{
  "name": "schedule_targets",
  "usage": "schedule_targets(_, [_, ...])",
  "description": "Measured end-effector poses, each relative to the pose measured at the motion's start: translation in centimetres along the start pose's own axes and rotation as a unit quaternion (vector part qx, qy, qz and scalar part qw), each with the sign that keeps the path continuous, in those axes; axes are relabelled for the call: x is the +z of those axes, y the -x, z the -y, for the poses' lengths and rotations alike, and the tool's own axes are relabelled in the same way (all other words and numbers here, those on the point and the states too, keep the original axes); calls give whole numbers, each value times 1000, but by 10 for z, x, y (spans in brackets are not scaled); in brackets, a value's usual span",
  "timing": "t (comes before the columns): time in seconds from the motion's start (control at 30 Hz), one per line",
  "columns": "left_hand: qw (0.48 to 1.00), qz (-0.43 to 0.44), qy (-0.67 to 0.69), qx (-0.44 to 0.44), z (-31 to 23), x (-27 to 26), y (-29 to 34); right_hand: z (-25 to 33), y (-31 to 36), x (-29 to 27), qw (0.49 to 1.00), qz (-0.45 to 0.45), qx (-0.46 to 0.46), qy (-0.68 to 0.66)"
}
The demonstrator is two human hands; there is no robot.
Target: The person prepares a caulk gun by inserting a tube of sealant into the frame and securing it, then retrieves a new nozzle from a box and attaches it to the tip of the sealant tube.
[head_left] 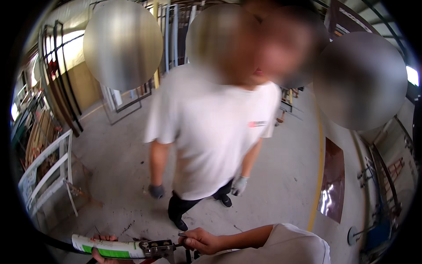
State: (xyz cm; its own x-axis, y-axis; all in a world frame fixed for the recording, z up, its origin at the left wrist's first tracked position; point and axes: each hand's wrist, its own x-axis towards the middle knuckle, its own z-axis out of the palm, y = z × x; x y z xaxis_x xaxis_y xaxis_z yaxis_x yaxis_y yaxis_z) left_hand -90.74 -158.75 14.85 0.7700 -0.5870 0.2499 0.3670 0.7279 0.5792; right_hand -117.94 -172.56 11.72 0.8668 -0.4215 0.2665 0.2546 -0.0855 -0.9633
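At the lower edge I hold a caulking gun (161,249) lying crosswise, loaded with a white and green sealant cartridge (127,250). My left hand (105,251) is wrapped round the cartridge and its cradle near the left end. At the gun's other end, my right hand (200,241) is closed on the thin metal rod that sticks out behind the metal body. The gun's handle and trigger are mostly cut off by the lower edge.
A person in a white T-shirt (211,132) and gloves stands right in front of me. A white chair-like frame (55,171) is at the left. A shiny brown panel (332,185) lies beyond a yellow floor line (317,193). Long profiles (175,37) lean at the back.
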Motion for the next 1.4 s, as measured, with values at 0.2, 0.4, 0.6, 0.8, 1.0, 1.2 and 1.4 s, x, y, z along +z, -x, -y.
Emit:
schedule_targets(0.2, [998, -64, 1, 29, 43, -13, -56, -48, -54, -17, 829, -53, 366, -419])
schedule_targets(0.4, [993, -71, 83, 55, 34, -82, -141, -76, -167, -17, 993, -26, 68, 90])
schedule_targets(0.6, [968, -224, 103, -54, 49, -57, -262, -81, -283, -51, 986, -75, 131, -72])
schedule_targets(0.8, [924, -374, 78, 18, 31, -94, -302, -123, -426, -12, 937, -112, 152, -295])
schedule_targets(1.0, [881, -435, -5, 187, -7, -124, -357, -178, -573, 0, 981, 95, 159, -63])
schedule_targets(1.2, [713, -529, -294, 354, -31, -126, -343, -170, -680, 103, 830, 540, -100, 101])
schedule_targets(1.4, [576, -618, -396, 360, -57, -142, -366, -171, -679, 226, 761, 615, -206, 1])
